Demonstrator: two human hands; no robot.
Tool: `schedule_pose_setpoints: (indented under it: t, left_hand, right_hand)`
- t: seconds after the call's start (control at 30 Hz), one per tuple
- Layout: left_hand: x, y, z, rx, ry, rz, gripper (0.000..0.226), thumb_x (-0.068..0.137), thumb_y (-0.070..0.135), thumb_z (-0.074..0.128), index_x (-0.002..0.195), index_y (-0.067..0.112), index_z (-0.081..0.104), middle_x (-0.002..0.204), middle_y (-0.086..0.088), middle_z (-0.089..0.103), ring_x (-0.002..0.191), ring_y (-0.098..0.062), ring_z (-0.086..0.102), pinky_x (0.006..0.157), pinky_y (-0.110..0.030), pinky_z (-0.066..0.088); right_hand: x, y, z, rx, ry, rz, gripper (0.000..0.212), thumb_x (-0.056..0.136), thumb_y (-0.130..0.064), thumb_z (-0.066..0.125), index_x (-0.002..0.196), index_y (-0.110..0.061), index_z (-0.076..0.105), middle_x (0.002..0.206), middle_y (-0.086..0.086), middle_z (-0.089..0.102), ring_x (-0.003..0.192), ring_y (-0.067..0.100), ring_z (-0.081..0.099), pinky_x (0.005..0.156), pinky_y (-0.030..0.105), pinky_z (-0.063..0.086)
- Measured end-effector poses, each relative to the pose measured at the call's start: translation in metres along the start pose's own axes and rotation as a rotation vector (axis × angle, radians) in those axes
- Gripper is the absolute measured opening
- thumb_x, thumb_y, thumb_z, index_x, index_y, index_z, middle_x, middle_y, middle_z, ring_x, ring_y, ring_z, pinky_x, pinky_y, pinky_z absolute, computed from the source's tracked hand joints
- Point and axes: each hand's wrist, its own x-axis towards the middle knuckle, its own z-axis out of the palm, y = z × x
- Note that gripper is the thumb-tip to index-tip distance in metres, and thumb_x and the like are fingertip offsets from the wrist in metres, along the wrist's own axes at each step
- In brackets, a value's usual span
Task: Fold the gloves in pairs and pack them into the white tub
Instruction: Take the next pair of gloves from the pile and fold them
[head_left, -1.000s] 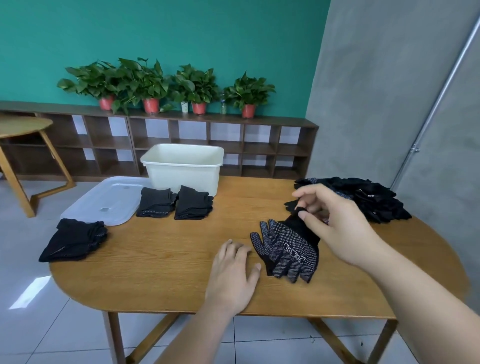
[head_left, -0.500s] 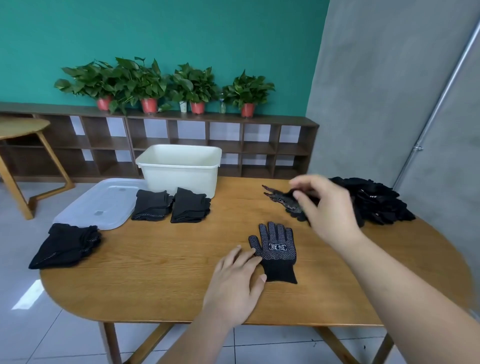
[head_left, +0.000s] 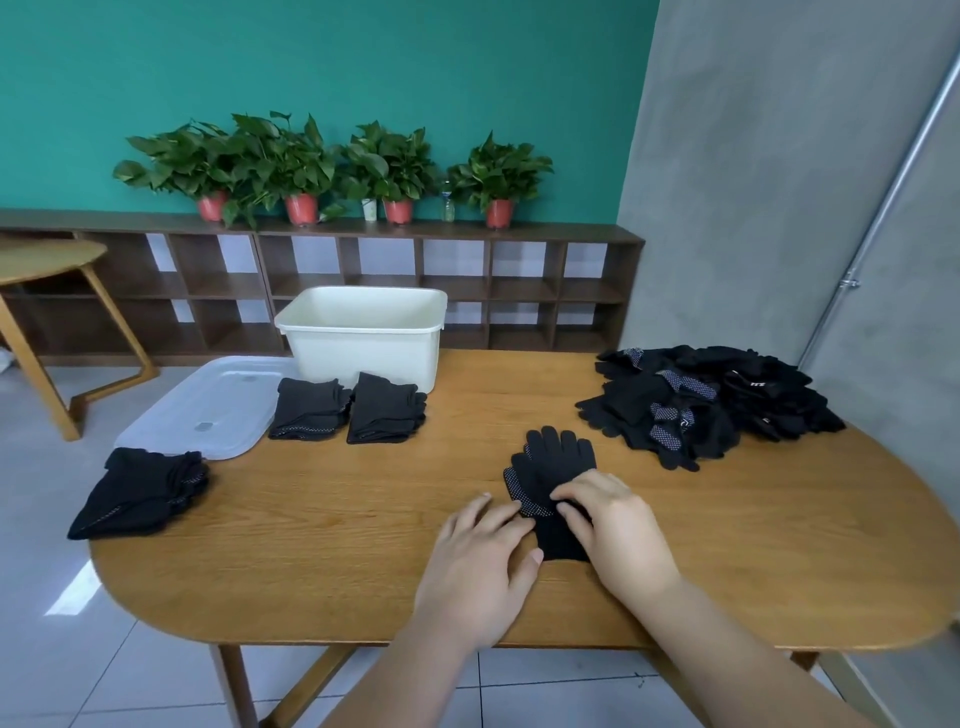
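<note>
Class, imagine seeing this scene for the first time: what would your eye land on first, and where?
Both hands draw the eye: the left hand and right hand rest on stacked black gloves at the near middle of the table. Next comes the loose heap of gloves at the right, then the white tub at the far edge.

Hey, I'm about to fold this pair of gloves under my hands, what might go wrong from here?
The top glove sits askew, so the dotted glove beneath pokes out on the left; folding now would likely give a crooked pair. The folded bundle at the left edge of the table seems to overhang it and might slip off if bumped.
</note>
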Motion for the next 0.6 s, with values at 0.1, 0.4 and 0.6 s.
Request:
schedule_pose_setpoints:
  t: [0.1, 0.4, 0.6]
  left_hand:
    - [-0.001, 0.000, 0.000, 0.002, 0.002, -0.003, 0.057, 0.106, 0.063, 0.027, 0.155, 0.041, 0.046, 0.166, 0.025, 0.031, 0.159, -0.009, 0.006, 0.129, -0.040, 0.013]
    - [-0.001, -0.001, 0.001, -0.002, 0.002, -0.014, 0.057, 0.105, 0.064, 0.031, 0.155, 0.041, 0.047, 0.166, 0.025, 0.030, 0.159, -0.010, 0.008, 0.129, -0.040, 0.013]
    - [0.000, 0.000, -0.001, 0.005, -0.002, -0.016, 0.057, 0.106, 0.063, 0.032, 0.156, 0.041, 0.046, 0.167, 0.025, 0.028, 0.159, -0.011, 0.008, 0.128, -0.039, 0.014]
  right_hand:
    - [-0.005, -0.008, -0.009, -0.017, 0.081, -0.078, 0.016, 0.092, -0.011, 0.077, 0.106, -0.018, 0.077, 0.102, -0.010, 0.067, 0.096, 0.010, 0.062, 0.077, 0.023, 0.054]
    - [-0.032, -0.008, 0.006, -0.091, -0.010, -0.137, 0.025, 0.083, -0.009, 0.086, 0.102, -0.022, 0.078, 0.096, -0.012, 0.065, 0.087, 0.012, 0.062, 0.060, 0.028, 0.056]
    - [-0.037, -0.009, 0.007, -0.082, -0.003, -0.198, 0.027, 0.082, -0.006, 0.087, 0.103, -0.020, 0.078, 0.096, -0.009, 0.065, 0.085, 0.013, 0.060, 0.058, 0.030, 0.056]
